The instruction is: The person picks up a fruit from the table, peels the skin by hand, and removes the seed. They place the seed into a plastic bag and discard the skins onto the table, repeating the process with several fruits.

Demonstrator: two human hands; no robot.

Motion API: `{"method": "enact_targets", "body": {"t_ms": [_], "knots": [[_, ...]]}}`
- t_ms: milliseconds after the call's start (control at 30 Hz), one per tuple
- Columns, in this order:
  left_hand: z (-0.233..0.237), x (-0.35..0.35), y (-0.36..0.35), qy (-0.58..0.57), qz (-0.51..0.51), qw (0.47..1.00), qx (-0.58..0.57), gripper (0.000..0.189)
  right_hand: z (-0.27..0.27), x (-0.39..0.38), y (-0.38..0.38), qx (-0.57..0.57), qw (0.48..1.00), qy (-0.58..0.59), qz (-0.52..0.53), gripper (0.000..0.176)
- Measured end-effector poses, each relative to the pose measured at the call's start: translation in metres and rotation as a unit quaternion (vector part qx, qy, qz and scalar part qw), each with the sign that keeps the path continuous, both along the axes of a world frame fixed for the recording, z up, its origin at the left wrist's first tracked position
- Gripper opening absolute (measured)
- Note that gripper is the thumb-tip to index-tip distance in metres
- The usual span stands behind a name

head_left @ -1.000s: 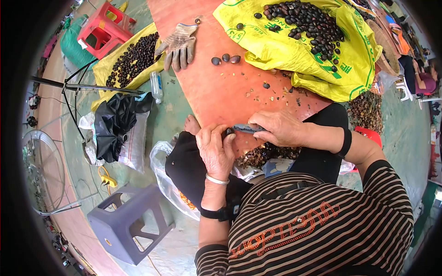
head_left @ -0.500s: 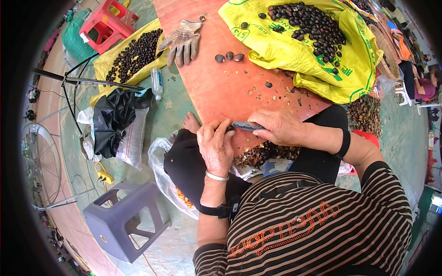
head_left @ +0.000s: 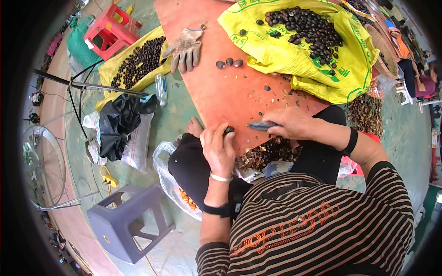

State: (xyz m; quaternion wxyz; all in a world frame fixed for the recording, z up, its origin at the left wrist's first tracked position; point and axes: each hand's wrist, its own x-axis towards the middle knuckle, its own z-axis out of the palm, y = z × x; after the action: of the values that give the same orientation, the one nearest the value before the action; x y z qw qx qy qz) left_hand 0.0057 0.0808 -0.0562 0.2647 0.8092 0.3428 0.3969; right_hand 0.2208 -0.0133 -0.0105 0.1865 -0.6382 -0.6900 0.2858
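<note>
My left hand (head_left: 218,149) pinches a dark nut (head_left: 228,130) between thumb and fingers over the near edge of the reddish board (head_left: 221,92). To its right, my right hand (head_left: 291,123) grips a grey-blue blade-like tool (head_left: 261,125), its tip pointing left and apart from the nut. Three dark nuts (head_left: 229,61) sit in a row farther up the board. A yellow sack (head_left: 271,60) at the board's far right bears a pile of dark nuts (head_left: 317,39). Shell bits are scattered on the board between sack and hands.
A stained glove (head_left: 186,48) lies at the board's left edge. Left of it are a second yellow sack (head_left: 108,92) with nuts, a clear bottle (head_left: 161,89), a red stool (head_left: 108,34) and a black bag (head_left: 117,124). A grey stool (head_left: 119,221) stands lower left. Shell pieces (head_left: 262,155) lie below the board.
My right hand has moved right with the tool, away from the nut in my left hand. A gap now shows between tool and nut.
</note>
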Motion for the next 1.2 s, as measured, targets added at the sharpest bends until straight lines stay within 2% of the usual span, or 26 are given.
{"method": "enact_targets", "body": {"t_ms": [67,100,133,167,200,267,300,333,367,400,433,467,533,600,700,800,1000,1100,1200], "knots": [[0.006,-0.001,-0.006,-0.009,-0.016,1.000,0.013,0.026,-0.005,0.025,-0.007,0.064,0.995,-0.073,-0.011,0.026],[0.010,0.001,-0.013,-0.130,-0.042,0.976,-0.167,0.026,-0.003,0.034,-0.008,0.077,0.991,-0.109,-0.028,0.028],[0.015,0.004,-0.021,-0.245,-0.065,0.906,-0.339,0.025,-0.002,0.042,-0.009,0.091,0.984,-0.144,-0.044,0.031],[0.024,0.003,-0.027,-0.276,-0.095,0.880,-0.375,0.025,0.000,0.047,-0.011,0.119,0.976,-0.172,-0.062,0.034],[0.031,0.003,-0.031,-0.276,-0.099,0.881,-0.372,0.025,0.006,0.045,-0.012,0.123,0.975,-0.174,-0.066,0.034],[0.039,0.004,-0.038,-0.304,-0.122,0.810,-0.486,0.027,0.018,0.035,-0.015,0.165,0.970,-0.120,-0.130,0.034],[0.036,0.003,-0.041,-0.294,-0.147,0.817,-0.475,0.029,0.032,0.020,-0.018,0.147,0.981,-0.022,-0.123,0.027],[0.039,0.003,-0.044,-0.291,-0.151,0.817,-0.474,0.029,0.038,0.008,-0.023,0.134,0.984,0.072,-0.088,0.031],[0.042,0.005,-0.047,-0.293,-0.154,0.819,-0.469,0.030,0.056,-0.011,-0.031,0.021,0.969,0.221,-0.105,0.037],[0.046,0.006,-0.050,-0.295,-0.158,0.821,-0.462,0.030,0.051,-0.020,-0.035,-0.005,0.954,0.293,-0.070,0.042],[0.050,0.007,-0.053,-0.293,-0.163,0.822,-0.461,0.030,0.053,-0.034,-0.041,-0.048,0.922,0.376,-0.078,0.047],[0.053,0.008,-0.056,-0.289,-0.169,0.827,-0.452,0.028,0.054,-0.041,-0.043,-0.039,0.904,0.424,-0.032,0.051],[0.056,0.005,-0.061,-0.283,-0.174,0.833,-0.442,0.026,0.054,-0.055,-0.050,-0.054,0.869,0.491,-0.030,0.053],[0.057,0.001,-0.064,-0.252,-0.170,0.870,-0.387,0.026,0.060,-0.061,-0.058,-0.080,0.856,0.509,-0.038,0.055],[0.061,-0.001,-0.068,-0.251,-0.182,0.887,-0.342,0.028,0.060,-0.072,-0.065,-0.078,0.831,0.547,-0.062,0.056],[0.061,-0.003,-0.071,-0.240,-0.187,0.878,-0.368,0.026,0.052,-0.072,-0.071,-0.097,0.801,0.586,-0.079,0.054],[0.057,-0.001,-0.078,-0.247,-0.180,0.861,-0.407,0.024,0.039,-0.078,-0.080,-0.032,0.818,0.563,-0.118,0.047],[0.062,0.001,-0.081,-0.262,-0.183,0.832,-0.453,0.023,0.050,-0.075,-0.085,-0.061,0.809,0.566,-0.145,0.046],[0.060,0.002,-0.083,-0.251,-0.186,0.837,-0.449,0.022,0.047,-0.074,-0.089,-0.074,0.805,0.564,-0.166,0.044]]}}
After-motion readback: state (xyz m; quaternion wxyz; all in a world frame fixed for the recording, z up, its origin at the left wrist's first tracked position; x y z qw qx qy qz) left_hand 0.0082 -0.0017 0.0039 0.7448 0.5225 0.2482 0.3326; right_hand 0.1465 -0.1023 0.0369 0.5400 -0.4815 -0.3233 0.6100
